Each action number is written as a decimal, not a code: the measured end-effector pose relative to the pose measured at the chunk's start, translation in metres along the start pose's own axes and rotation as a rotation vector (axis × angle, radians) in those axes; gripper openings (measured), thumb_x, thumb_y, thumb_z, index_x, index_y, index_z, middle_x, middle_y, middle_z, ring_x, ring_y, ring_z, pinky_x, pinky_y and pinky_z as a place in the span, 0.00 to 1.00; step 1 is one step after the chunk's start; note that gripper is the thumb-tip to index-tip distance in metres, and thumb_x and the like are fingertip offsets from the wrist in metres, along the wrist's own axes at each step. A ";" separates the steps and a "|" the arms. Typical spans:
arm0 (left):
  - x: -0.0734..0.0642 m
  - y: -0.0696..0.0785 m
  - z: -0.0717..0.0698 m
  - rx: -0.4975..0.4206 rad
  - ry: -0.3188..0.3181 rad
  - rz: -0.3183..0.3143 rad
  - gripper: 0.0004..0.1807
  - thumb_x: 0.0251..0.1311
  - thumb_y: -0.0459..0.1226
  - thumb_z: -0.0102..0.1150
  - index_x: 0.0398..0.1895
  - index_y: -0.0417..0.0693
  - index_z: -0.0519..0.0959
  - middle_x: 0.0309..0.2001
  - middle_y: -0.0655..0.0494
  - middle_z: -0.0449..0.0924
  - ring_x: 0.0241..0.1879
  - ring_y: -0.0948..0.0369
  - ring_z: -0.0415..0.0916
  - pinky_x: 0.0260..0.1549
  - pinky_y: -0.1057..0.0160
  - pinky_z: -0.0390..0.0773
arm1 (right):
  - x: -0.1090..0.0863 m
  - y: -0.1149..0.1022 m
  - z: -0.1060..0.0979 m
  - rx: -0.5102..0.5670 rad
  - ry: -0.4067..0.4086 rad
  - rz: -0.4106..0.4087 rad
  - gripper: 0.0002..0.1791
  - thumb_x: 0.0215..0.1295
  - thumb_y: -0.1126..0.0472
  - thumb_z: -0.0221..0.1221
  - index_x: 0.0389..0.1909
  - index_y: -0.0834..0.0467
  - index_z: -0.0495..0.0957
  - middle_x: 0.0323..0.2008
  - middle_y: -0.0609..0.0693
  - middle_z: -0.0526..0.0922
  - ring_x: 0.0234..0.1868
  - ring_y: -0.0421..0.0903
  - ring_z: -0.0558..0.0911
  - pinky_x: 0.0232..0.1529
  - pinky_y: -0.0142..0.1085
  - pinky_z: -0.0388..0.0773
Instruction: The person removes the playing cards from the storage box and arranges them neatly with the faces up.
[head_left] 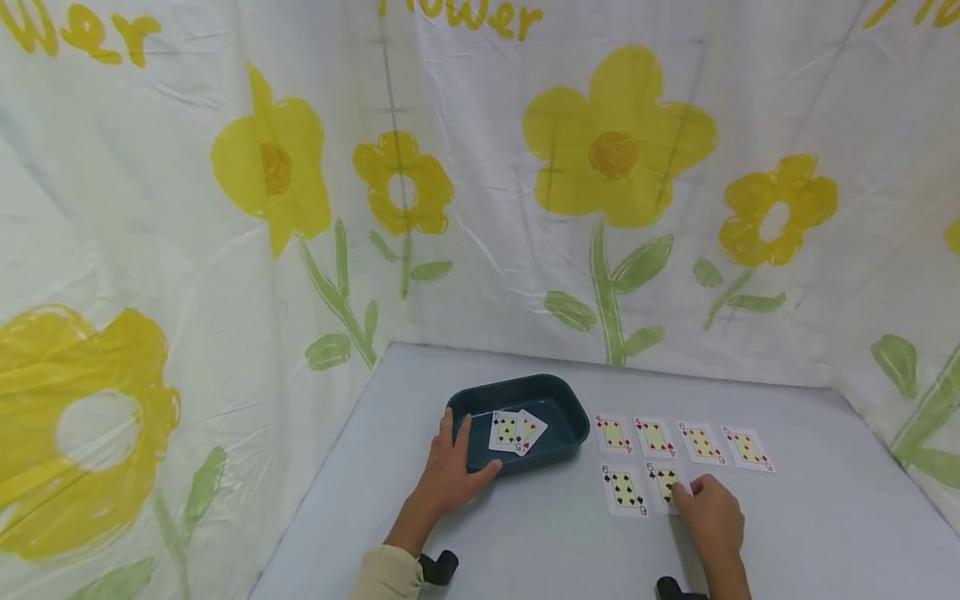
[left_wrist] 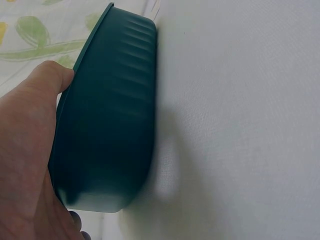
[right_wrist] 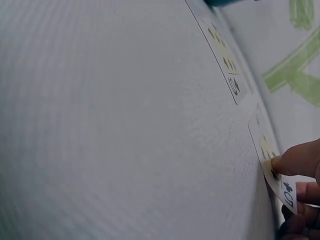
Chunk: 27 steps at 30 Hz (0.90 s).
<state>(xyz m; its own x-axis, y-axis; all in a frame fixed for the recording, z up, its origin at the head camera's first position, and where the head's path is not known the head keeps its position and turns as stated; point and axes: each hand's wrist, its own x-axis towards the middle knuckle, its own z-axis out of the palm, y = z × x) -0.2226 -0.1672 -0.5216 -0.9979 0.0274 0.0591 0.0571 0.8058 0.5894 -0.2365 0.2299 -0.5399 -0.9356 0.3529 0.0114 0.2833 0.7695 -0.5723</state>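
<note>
A dark teal tray [head_left: 564, 450] stands on the table, a black five [head_left: 506, 430] and a red-suited card [head_left: 532, 431] overlapping inside it. My left hand [head_left: 450, 475] holds the tray's near left corner, thumb on the near rim and fingers spread along the left side. With thumb and fingers, my right hand [head_left: 712, 512] pinches the lower edge of another black five [head_left: 663, 479]. In the right wrist view this playing card [right_wrist: 287, 195] bends up at the pinched end. Beside it lies a black six [head_left: 622, 492], face up.
Behind these two cards, a row of face-up red cards holds a four of diamonds [head_left: 613, 434], a four of hearts [head_left: 655, 438], a six [head_left: 701, 443] and a five [head_left: 747, 450]. White curtains [head_left: 480, 250] with yellow flowers border the white table [head_left: 540, 542].
</note>
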 end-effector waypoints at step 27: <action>0.001 0.002 -0.001 0.008 0.003 -0.002 0.54 0.60 0.65 0.59 0.80 0.46 0.51 0.80 0.40 0.30 0.74 0.33 0.43 0.66 0.35 0.55 | 0.001 0.003 -0.004 0.020 0.010 -0.007 0.14 0.60 0.63 0.65 0.23 0.62 0.70 0.20 0.53 0.72 0.25 0.50 0.72 0.27 0.41 0.65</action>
<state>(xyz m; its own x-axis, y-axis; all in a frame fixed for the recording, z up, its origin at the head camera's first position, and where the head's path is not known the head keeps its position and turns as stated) -0.2232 -0.1661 -0.5190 -0.9979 0.0241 0.0601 0.0547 0.8104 0.5834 -0.2360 0.2345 -0.5384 -0.9353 0.3531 0.0239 0.2724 0.7614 -0.5882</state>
